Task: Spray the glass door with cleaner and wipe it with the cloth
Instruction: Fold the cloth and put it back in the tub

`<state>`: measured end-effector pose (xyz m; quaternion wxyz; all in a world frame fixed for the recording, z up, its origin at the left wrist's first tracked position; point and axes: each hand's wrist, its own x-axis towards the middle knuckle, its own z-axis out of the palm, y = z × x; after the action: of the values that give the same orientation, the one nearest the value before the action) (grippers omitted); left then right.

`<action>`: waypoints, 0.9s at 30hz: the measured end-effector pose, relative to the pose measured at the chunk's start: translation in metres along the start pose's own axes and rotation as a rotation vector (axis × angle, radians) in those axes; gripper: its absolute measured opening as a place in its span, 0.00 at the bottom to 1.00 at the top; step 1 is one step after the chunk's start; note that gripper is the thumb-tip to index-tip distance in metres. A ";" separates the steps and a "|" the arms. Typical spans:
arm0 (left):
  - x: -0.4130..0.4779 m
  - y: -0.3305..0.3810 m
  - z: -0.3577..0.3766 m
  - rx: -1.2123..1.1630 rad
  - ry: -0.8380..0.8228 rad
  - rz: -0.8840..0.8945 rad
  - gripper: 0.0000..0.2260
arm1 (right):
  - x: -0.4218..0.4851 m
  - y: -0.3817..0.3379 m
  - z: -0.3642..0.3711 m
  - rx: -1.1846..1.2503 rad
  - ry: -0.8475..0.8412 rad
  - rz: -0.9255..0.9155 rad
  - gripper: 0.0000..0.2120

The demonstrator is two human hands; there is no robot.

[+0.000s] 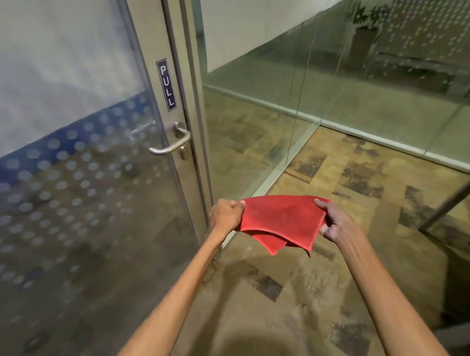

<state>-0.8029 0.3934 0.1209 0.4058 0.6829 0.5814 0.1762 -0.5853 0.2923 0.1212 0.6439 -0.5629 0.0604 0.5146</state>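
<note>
With both hands, left hand [225,214] and right hand [336,222], our fingers pinch the red microfibre cloth [279,223] taut, right of the frosted, dotted glass door [59,130].

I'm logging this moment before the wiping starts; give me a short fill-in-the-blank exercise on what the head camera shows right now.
1. The cloth held between the left hand and the right hand is ____ in colour.
2. The sign above the door handle reads ____.
3. The cloth is held by ____ hands, one at each end.
4. The glass door stands to the ____ of the cloth in the picture.

Missing words: red; PULL; both; left
</note>
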 end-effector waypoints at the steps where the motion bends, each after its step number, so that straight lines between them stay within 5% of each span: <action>1: 0.002 0.013 0.002 -0.019 -0.025 0.022 0.18 | 0.005 -0.003 -0.010 -0.003 0.011 0.017 0.09; 6: 0.012 0.067 0.035 -0.447 -0.291 -0.055 0.15 | 0.021 -0.024 -0.053 -0.063 0.030 0.060 0.07; 10: 0.013 0.104 0.066 -0.581 -0.367 -0.154 0.12 | 0.020 -0.030 -0.085 -0.396 0.039 0.092 0.05; 15: 0.002 0.148 0.104 -0.657 -0.467 -0.175 0.12 | 0.004 -0.032 -0.099 -0.710 0.070 -0.136 0.38; 22: 0.001 0.196 0.129 -0.820 -0.551 -0.224 0.12 | -0.031 -0.034 -0.105 -0.633 -0.043 -0.541 0.11; 25: 0.003 0.208 0.133 -0.800 -0.628 -0.236 0.11 | -0.038 -0.032 -0.112 -0.680 -0.086 -0.545 0.11; 27: 0.006 0.215 0.134 -0.767 -0.664 -0.217 0.10 | -0.036 -0.033 -0.118 -0.687 -0.144 -0.534 0.20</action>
<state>-0.5659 0.3538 0.2017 0.8055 0.4398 0.3824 0.1071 -0.5190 0.1834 0.1246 0.5325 -0.7029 -0.3069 0.3581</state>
